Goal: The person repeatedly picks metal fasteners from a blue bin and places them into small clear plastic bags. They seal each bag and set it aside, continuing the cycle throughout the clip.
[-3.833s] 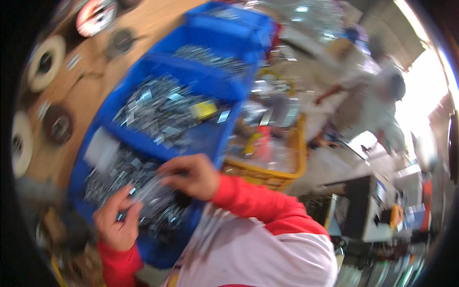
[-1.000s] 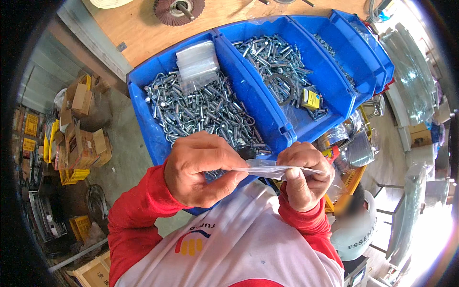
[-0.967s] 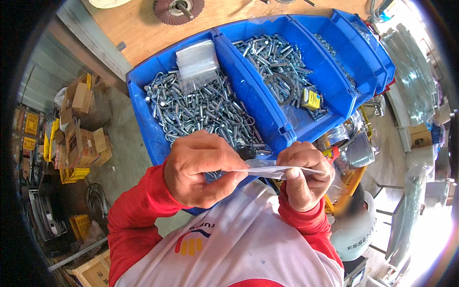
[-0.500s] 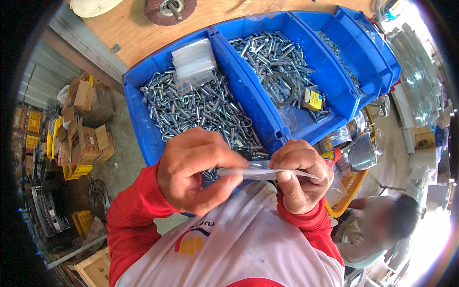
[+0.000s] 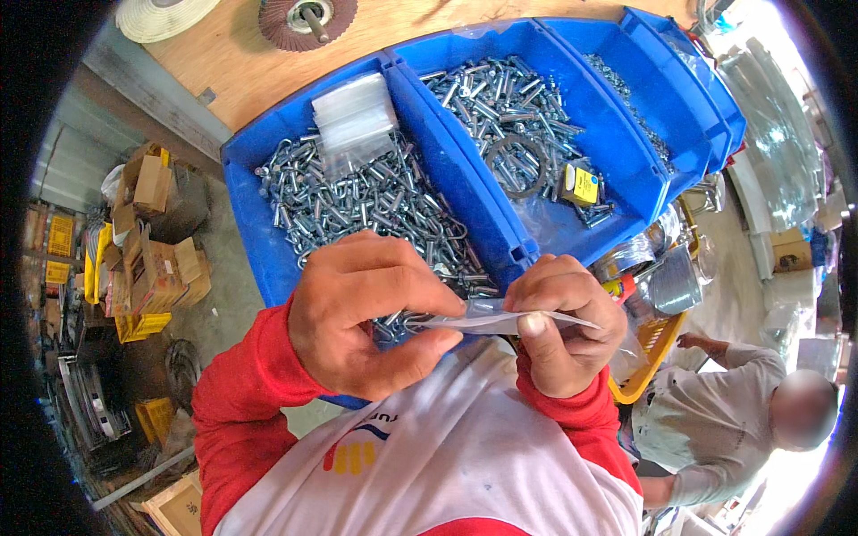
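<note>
In front of my chest, a small clear plastic bag (image 5: pixel 487 323) is stretched flat between my two hands, seen nearly edge-on. My right hand (image 5: pixel 567 326) pinches one end, its thumb pressed against the near side and the fingers curled behind. At the other end, the thumb and forefinger of my left hand (image 5: pixel 375 317) lie on either side of the plastic, lightly gripping it. Just beyond my hands, a blue bin (image 5: pixel 255 219) holds many shiny metal bolts and hook-shaped pieces (image 5: pixel 371 192). A stack of similar clear bags (image 5: pixel 353 116) lies on top of them.
Another blue bin has metal pins (image 5: pixel 500 98), a dark ring (image 5: pixel 517 167) and a yellow-and-black box (image 5: pixel 581 185). More blue bins stand right. A wooden table (image 5: pixel 223 54) carries a flap disc (image 5: pixel 308 20). A person (image 5: pixel 715 420) is at lower right; cardboard boxes (image 5: pixel 152 268) are left.
My left forefinger, blurred before, now rests steady at the bag. The person at lower right has moved further right, showing more of the torso and arms. The view has shifted slightly.
</note>
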Demonstrator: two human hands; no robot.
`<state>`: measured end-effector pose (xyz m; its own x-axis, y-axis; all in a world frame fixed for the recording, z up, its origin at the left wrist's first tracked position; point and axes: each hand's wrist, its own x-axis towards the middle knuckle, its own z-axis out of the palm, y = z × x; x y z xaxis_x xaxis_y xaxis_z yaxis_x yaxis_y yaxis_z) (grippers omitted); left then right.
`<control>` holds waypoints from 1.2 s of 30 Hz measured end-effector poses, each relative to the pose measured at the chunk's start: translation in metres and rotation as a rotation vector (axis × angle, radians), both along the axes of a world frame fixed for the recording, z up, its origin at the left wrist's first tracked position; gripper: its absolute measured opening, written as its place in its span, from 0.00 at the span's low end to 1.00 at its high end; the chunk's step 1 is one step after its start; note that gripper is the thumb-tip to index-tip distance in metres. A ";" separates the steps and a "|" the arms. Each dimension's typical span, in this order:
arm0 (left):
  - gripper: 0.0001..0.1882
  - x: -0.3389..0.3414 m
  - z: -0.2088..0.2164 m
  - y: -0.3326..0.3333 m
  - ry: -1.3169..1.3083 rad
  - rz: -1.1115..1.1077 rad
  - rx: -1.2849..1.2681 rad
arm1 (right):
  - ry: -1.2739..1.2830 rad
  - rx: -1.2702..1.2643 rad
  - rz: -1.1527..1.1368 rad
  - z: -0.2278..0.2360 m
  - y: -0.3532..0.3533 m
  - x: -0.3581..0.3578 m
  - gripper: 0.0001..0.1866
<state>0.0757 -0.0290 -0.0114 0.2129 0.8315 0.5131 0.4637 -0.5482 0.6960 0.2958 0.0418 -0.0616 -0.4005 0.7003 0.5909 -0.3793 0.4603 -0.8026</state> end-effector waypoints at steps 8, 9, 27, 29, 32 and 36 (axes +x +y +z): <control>0.05 0.002 -0.003 0.010 0.014 0.040 0.105 | -0.101 0.079 0.009 0.006 0.007 -0.002 0.06; 0.05 0.002 -0.002 0.009 0.024 0.040 0.085 | -0.086 0.043 0.026 0.006 0.006 -0.003 0.06; 0.05 0.001 -0.004 0.027 -0.031 -0.059 0.091 | -0.178 0.124 -0.040 0.019 0.011 -0.005 0.07; 0.05 0.000 -0.005 0.027 -0.029 -0.088 0.110 | -0.189 0.150 -0.048 0.019 0.010 -0.004 0.07; 0.03 -0.002 -0.007 0.027 0.018 -0.109 0.089 | -0.203 0.180 -0.064 0.018 0.008 -0.005 0.07; 0.03 0.001 -0.010 0.027 -0.033 -0.119 0.025 | -0.206 0.192 -0.087 0.015 0.008 -0.005 0.08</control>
